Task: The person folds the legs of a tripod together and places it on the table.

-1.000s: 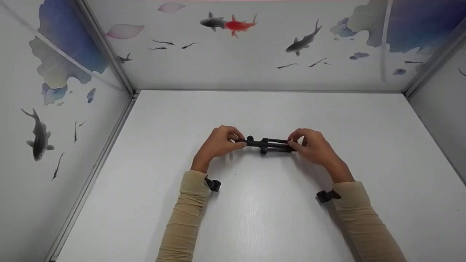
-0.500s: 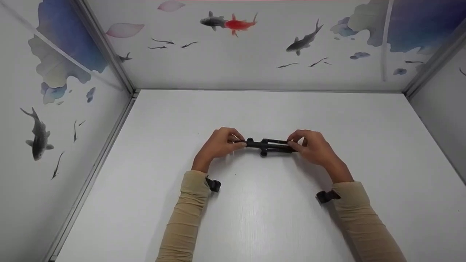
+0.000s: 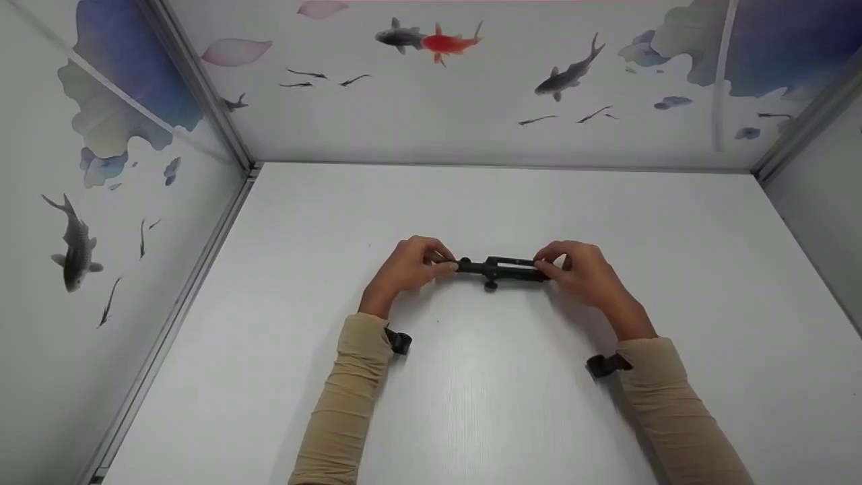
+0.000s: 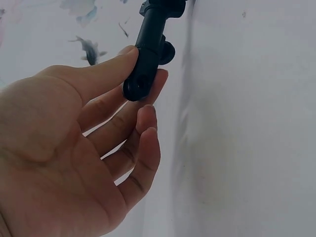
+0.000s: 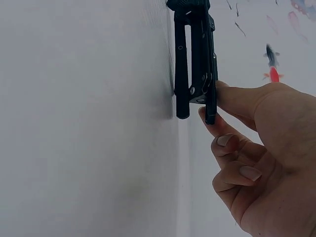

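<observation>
A small black tripod (image 3: 495,269) with its legs folded together lies lengthwise between the two hands, over the middle of the table. My left hand (image 3: 412,268) pinches its narrow end between thumb and fingers; in the left wrist view that end of the tripod (image 4: 148,44) has a rounded tip with a hole and a round knob at the side. At the other end, my right hand (image 3: 578,273) pinches a leg near the feet. The right wrist view shows the folded legs (image 5: 181,74) running side by side with a gap, thumb against the outer one.
The white table (image 3: 431,404) has a printed back wall (image 3: 431,128) behind it and a side wall (image 3: 40,323) at the left. A small black device sits at the cuff of each tan sleeve (image 3: 337,411).
The tripod has rolled slightly about its length, so its upper knob shows less and the gap between its legs shows wider. Both hands keep their hold in nearly the same place.
</observation>
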Demonstrator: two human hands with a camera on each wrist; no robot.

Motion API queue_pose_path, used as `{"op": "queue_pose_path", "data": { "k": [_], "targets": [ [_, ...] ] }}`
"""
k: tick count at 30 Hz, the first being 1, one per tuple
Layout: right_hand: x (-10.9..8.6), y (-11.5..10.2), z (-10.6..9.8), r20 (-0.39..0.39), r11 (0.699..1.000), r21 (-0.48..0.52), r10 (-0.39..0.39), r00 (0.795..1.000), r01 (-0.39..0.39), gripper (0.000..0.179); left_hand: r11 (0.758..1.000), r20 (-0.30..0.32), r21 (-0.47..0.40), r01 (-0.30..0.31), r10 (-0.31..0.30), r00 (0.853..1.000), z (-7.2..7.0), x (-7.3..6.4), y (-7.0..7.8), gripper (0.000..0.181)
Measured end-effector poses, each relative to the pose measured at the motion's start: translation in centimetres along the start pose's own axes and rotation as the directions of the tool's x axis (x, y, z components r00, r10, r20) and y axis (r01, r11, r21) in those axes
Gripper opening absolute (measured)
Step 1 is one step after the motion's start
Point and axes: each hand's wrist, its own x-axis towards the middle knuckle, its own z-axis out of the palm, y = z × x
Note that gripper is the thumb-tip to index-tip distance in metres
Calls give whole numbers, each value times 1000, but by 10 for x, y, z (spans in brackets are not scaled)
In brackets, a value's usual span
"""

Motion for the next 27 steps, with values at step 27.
{"op": "queue_pose_path", "data": {
  "k": [27],
  "targets": [
    [-1,-3,3,-18,1000,-2,15,1000,-15,14,999,53,15,46,-47,997,0,-1,-2,22]
  ]
}}
